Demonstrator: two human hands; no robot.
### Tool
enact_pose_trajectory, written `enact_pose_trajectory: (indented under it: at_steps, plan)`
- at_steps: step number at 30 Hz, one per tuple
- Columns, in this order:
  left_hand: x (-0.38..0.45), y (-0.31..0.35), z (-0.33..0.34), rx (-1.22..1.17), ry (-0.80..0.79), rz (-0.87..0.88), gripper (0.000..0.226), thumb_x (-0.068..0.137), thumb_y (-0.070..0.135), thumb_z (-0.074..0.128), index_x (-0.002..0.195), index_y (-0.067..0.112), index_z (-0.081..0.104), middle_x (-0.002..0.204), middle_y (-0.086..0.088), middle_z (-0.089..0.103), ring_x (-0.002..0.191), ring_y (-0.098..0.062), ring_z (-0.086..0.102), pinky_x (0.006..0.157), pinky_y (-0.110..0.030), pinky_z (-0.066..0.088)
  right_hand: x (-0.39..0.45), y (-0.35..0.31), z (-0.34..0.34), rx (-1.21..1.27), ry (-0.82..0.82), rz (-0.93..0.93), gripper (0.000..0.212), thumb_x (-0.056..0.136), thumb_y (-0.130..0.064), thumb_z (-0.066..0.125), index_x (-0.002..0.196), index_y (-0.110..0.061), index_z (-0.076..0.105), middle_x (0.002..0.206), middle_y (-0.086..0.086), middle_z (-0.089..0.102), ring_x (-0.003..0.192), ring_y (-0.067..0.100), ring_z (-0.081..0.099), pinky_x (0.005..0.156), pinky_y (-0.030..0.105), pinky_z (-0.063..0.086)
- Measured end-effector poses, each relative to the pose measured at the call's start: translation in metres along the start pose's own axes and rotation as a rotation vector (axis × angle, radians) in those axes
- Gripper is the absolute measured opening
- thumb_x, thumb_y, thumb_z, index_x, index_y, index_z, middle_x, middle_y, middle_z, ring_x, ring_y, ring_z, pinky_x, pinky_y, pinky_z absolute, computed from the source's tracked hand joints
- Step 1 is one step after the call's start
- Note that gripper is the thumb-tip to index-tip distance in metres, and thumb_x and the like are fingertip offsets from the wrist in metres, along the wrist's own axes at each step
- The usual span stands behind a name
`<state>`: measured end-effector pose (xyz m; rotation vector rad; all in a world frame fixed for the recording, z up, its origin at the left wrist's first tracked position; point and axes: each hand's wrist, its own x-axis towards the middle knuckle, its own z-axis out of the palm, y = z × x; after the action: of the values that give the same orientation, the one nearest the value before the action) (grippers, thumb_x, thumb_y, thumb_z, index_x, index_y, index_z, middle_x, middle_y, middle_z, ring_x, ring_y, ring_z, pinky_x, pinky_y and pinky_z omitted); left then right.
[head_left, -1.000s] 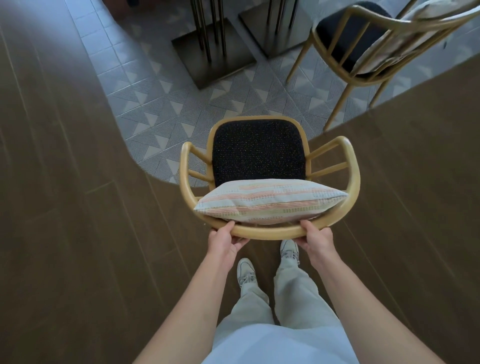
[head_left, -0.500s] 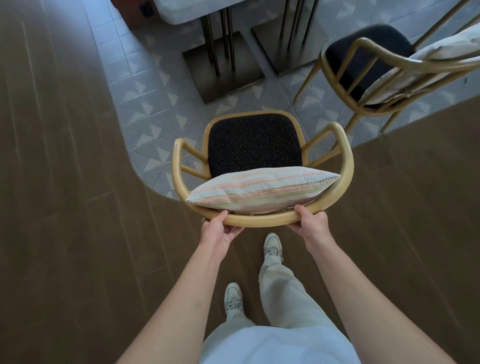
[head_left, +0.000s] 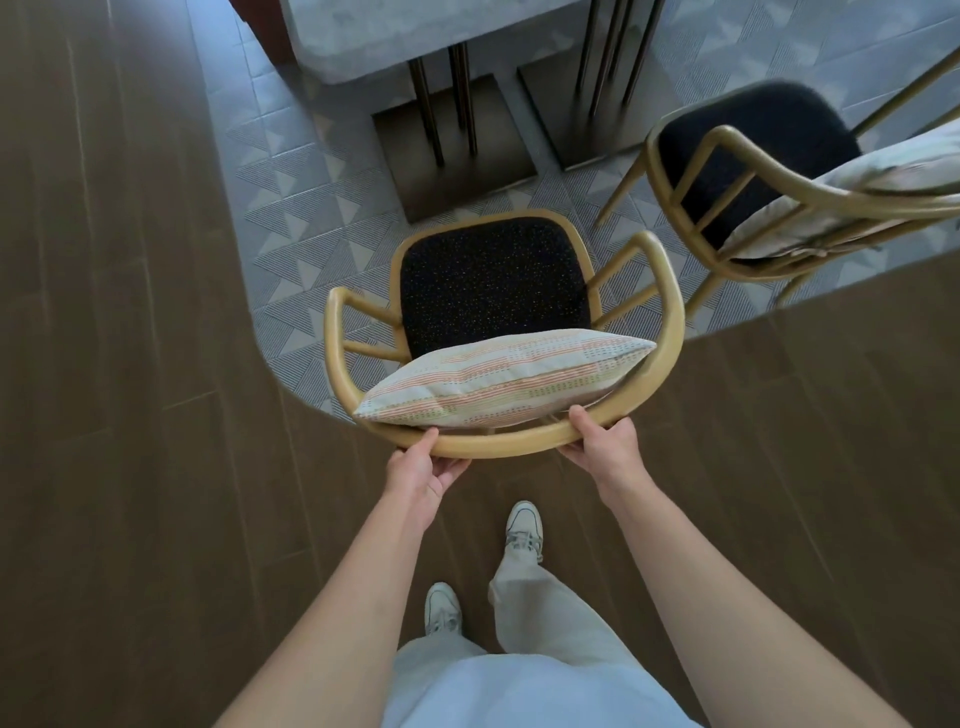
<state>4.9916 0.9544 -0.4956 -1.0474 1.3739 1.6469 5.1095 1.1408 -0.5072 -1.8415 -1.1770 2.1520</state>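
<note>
A single wide-angle head view looks steeply down and forward from standing height. Near the bottom edge are the person's arms and legs, the chair (head_left: 498, 447) sits mid-frame, and the floor (head_left: 130, 415) bends toward the edges.

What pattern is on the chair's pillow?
The pillow has orange and greenish dashed stripes on white; head view.

Floor (head_left: 130, 467) under chair (head_left: 498, 447); table bases (head_left: 457, 156), 2nd chair (head_left: 753, 135)
</note>
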Motion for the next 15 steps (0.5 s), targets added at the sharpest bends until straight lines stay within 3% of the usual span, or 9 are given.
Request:
enact_pose_trajectory:
  at_steps: [8, 12, 15]
  plan:
    - [-0.007, 0.0, 0.002, 0.06, 0.017, -0.002, 0.034, 0.1, 0.01, 0.059, 0.133, 0.005, 0.049, 0.122, -0.022, 0.065, 0.104, -0.035, 0.07, 0.078, -0.049, 0.062, -0.003, -0.002, -0.013, 0.057, -0.026, 0.052, 0.04, 0.096, -0.022, 0.066, 0.131, -0.011, 0.052, 0.124, 0.008, 0.065, 0.108, 0.026, 0.068, 0.085, 0.045, 0.061]
    - [-0.009, -0.001, 0.001, 0.074, 0.025, -0.004, 0.035, 0.098, 0.007, 0.062, 0.131, 0.002, 0.05, 0.12, -0.024, 0.066, 0.104, -0.036, 0.07, 0.082, -0.049, 0.06, -0.006, -0.006, -0.012, 0.117, -0.007, 0.077, 0.035, 0.098, -0.019, 0.062, 0.13, -0.007, 0.054, 0.123, 0.01, 0.066, 0.108, 0.026, 0.068, 0.077, 0.04, 0.063]
    - [-0.012, 0.001, 0.002, 0.029, -0.004, -0.042, 0.022, 0.098, 0.002, 0.061, 0.119, 0.002, 0.056, 0.118, -0.024, 0.065, 0.106, -0.036, 0.068, 0.081, -0.048, 0.059, -0.006, -0.006, -0.009, 0.154, 0.045, 0.088, 0.042, 0.096, -0.017, 0.065, 0.134, -0.007, 0.051, 0.123, 0.012, 0.064, 0.105, 0.027, 0.069, 0.073, 0.042, 0.064]
